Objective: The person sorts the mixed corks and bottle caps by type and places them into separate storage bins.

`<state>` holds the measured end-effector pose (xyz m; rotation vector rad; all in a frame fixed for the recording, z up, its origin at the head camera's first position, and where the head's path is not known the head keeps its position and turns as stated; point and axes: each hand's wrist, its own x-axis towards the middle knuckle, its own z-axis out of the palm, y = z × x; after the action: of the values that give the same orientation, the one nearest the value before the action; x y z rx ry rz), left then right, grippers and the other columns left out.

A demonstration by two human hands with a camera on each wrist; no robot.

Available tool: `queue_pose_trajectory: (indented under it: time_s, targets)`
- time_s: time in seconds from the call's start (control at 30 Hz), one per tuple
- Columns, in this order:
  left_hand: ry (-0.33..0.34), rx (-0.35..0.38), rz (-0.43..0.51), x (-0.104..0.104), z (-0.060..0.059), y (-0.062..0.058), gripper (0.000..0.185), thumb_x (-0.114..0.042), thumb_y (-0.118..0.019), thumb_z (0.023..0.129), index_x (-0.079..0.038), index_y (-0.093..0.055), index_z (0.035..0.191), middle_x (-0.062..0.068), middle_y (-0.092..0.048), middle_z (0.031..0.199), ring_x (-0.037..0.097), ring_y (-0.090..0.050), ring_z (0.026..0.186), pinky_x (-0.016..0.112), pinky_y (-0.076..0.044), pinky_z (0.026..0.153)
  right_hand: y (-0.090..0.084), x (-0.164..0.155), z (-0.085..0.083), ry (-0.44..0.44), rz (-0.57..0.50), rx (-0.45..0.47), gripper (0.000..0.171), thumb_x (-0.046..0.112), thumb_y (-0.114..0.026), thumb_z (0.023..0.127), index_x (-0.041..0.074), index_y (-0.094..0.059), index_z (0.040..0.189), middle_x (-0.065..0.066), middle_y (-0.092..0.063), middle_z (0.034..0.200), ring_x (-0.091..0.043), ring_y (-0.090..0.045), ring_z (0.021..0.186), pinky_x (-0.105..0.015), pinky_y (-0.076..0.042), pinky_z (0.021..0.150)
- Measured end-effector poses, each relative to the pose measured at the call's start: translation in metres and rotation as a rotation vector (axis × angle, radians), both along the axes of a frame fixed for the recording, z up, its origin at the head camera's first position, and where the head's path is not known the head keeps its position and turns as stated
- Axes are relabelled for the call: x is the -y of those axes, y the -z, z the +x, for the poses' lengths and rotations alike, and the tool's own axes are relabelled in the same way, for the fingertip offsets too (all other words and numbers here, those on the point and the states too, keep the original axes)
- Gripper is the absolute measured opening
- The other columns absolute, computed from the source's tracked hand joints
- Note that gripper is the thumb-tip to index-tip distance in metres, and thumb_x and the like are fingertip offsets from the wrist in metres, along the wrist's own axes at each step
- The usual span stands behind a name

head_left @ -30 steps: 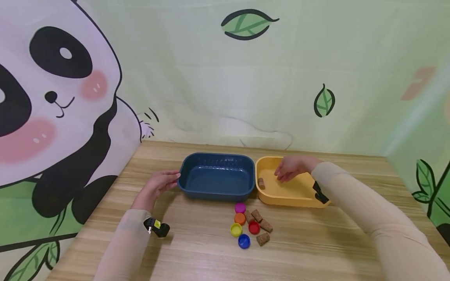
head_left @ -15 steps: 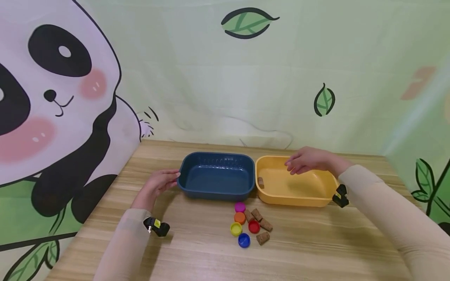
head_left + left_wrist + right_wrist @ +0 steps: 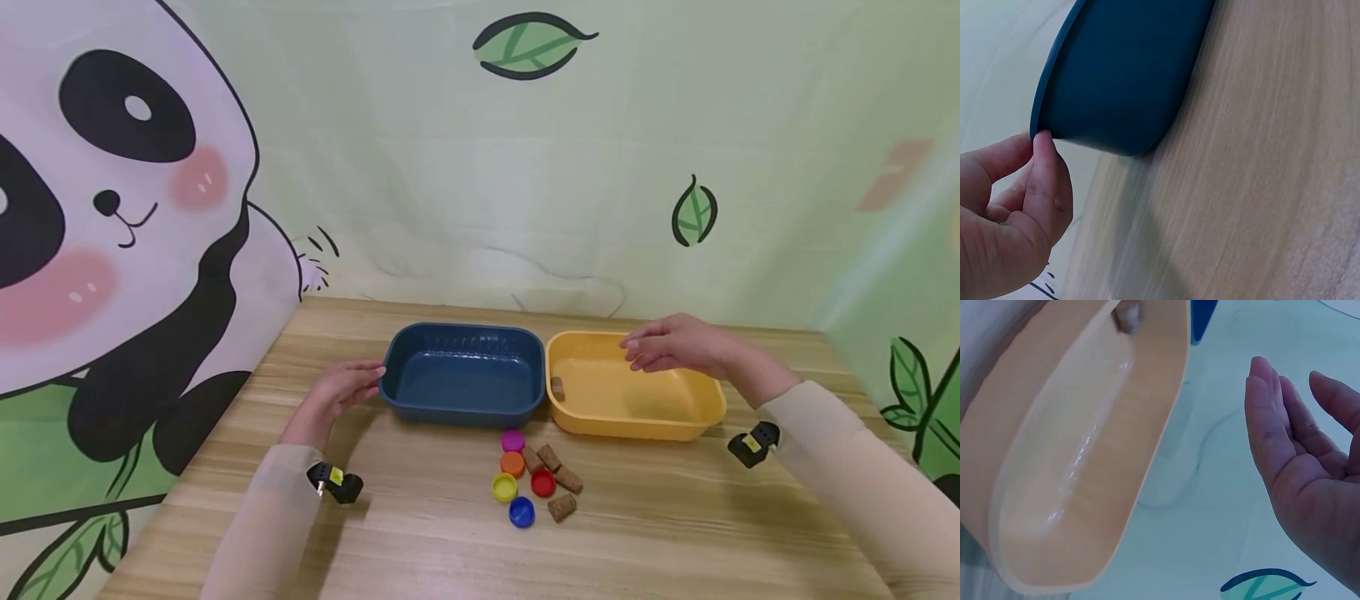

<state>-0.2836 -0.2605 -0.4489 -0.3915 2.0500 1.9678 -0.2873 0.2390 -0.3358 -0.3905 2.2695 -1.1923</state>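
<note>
The left hand [image 3: 333, 396] touches the blue tray's [image 3: 462, 412] left rim with loose fingertips. The right hand [image 3: 678, 343], fingers spread, hovers over the yellow tray [image 3: 637, 421], which holds one cork [image 3: 557, 387].

Blue tray [image 3: 462, 375] and yellow tray [image 3: 633, 398] sat touching at centre, no gap betw. them. Caps and corks [image 3: 536, 483] clustered just near of that seam, blocking approach there. Left hand [image 3: 337, 392] closed off blue tray's left end. Bare tabletop [image 3: 675, 517] lay open near-right and near-left.
</note>
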Motion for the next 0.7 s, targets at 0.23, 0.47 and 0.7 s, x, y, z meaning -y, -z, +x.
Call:
queue_pose_trajectory:
  time_s: [0.23,0.47,0.7]
  targets:
    - [0.007,0.003,-0.002,0.000,0.001,-0.001,0.050,-0.007,-0.061,0.102,0.014,-0.046,0.145,-0.009,-0.070,0.077,0.000,-0.067,0.067,0.014,-0.060,0.069,-0.001,0.002,0.022,0.021,-0.063,-0.030,0.045,0.015,-0.053,0.106,-0.013,-0.050,0.140,-0.005,-0.071,0.119,-0.014,-0.069,0.110,-0.026,-0.061,0.096]
    - [0.012,0.000,-0.008,-0.001,0.002,-0.002,0.049,-0.007,-0.060,0.103,0.015,-0.046,0.145,-0.009,-0.069,0.078,0.001,-0.067,0.068,0.014,-0.060,0.070,0.006,0.008,0.045,0.022,-0.119,-0.039,0.044,0.017,-0.057,0.105,-0.014,-0.053,0.137,0.000,-0.071,0.110,-0.009,-0.070,0.102,-0.027,-0.061,0.096]
    - [0.005,0.007,-0.023,-0.001,0.000,-0.001,0.050,-0.008,-0.060,0.103,0.014,-0.046,0.145,-0.009,-0.069,0.078,0.001,-0.066,0.068,0.014,-0.060,0.070,0.019,0.014,0.064,0.010,-0.149,-0.057,0.045,0.020,-0.060,0.104,-0.014,-0.057,0.133,-0.007,-0.073,0.112,-0.016,-0.073,0.102,-0.029,-0.062,0.095]
